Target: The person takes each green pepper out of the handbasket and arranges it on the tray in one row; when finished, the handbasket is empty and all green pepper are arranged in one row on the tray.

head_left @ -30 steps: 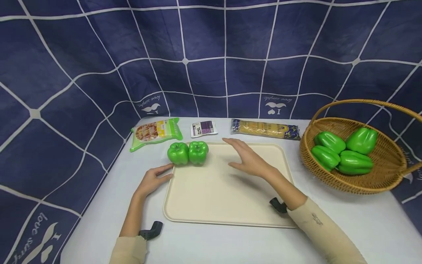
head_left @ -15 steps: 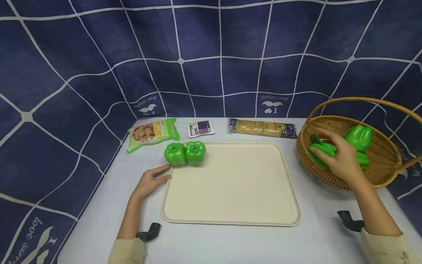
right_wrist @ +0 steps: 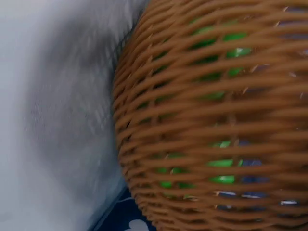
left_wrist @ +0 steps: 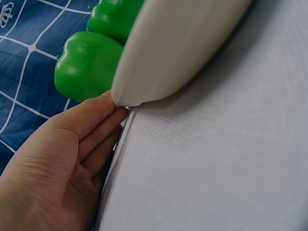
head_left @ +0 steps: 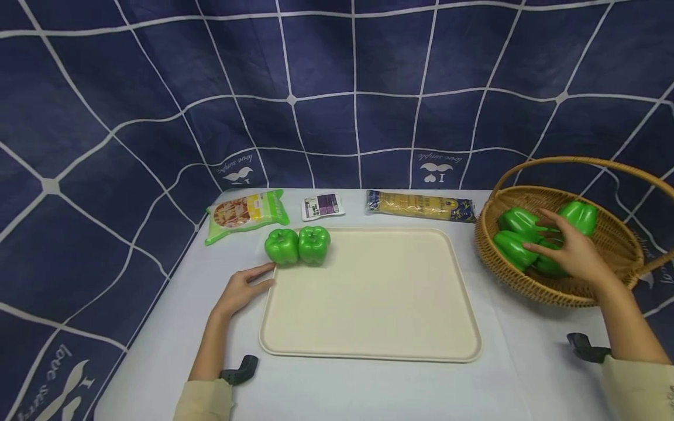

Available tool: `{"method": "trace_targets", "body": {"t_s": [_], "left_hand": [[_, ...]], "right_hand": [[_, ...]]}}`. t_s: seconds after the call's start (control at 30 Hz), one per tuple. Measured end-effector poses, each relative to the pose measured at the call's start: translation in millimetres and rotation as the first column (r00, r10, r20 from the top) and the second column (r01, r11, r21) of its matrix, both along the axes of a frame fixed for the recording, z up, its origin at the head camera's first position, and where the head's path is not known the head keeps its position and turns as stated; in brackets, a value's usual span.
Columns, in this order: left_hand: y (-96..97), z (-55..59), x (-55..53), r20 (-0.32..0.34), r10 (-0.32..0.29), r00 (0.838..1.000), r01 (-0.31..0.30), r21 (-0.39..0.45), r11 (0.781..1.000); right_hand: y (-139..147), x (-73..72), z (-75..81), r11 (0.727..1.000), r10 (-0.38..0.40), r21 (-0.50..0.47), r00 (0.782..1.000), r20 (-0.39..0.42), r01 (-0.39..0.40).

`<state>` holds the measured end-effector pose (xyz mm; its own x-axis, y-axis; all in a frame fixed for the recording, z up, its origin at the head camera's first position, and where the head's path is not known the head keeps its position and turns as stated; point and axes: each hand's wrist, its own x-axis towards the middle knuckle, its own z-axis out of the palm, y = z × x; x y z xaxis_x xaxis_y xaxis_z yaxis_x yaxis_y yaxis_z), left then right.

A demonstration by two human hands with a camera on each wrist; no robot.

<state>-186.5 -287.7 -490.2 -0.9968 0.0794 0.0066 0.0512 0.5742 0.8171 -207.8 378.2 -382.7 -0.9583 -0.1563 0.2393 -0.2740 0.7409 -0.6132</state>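
In the head view my left hand (head_left: 242, 292) rests at the left edge of a cream tray (head_left: 368, 304), its fingertips touching the rim. The left wrist view also has this hand (left_wrist: 67, 149) against the tray's corner (left_wrist: 178, 48). Just beyond it, two green bell peppers (head_left: 282, 246) (head_left: 313, 244) sit side by side at the tray's far-left corner. My right hand (head_left: 579, 251) is inside the wicker basket (head_left: 616, 280), fingers and thumb spread over a bell pepper (head_left: 547, 266) that it partly covers. More peppers (head_left: 513, 250) lie around it. Only the basket's weave (right_wrist: 216, 120) shows clearly in the right wrist view.
A green food bag (head_left: 244, 215), a small white-and-purple packet (head_left: 323, 206) and a long yellow packet (head_left: 419, 206) line the back of the white table (head_left: 368, 392). The basket's handle (head_left: 595, 159) arches up behind the right hand. Blue checked cloth (head_left: 326, 70) hangs behind.
My right hand has gone from over the tray into the basket, first by the left peppers, then further right. The left hand and the two tray peppers keep their places.
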Motion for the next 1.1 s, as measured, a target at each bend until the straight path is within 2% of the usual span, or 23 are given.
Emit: {"method": "trace_targets", "body": {"t_s": [0.17, 0.27, 0.43, 0.6, 0.77, 1.1], "left_hand": [[1.9, 0.3, -0.2, -0.007, -0.002, 1.0, 0.002, -0.003, 1.0], [3.4, 1.0, -0.6, -0.014, -0.013, 1.0, 0.013, 0.001, 1.0], [3.0, 2.3, -0.1, -0.018, 0.004, 1.0, -0.004, -0.019, 1.0], [1.7, -1.0, -0.8, -0.004, 0.001, 1.0, -0.002, -0.029, 1.0], [2.0, -1.9, 0.1, 0.01, 0.01, 1.0, -0.01, -0.033, 0.999], [1.3, -1.4, -1.3, 0.005, 0.003, 1.0, -0.003, -0.041, 0.999]], "right_hand": [[10, -3.5, -0.7, 0.994, 0.096, 0.051, 0.991, 0.088, -0.1], [18, -5.1, -1.2, 0.987, 0.145, 0.059, 0.985, 0.09, -0.151], [24, -9.8, -2.4, 0.977, 0.19, 0.076, 0.977, 0.098, -0.198], [24, -10.6, -4.1, 0.975, 0.172, 0.123, 0.977, 0.124, -0.187], [21, -9.9, -4.7, 0.973, 0.142, 0.155, 0.971, 0.192, -0.173], [16, -11.1, -5.4, 0.96, 0.123, 0.223, 0.969, 0.214, -0.171]]}}
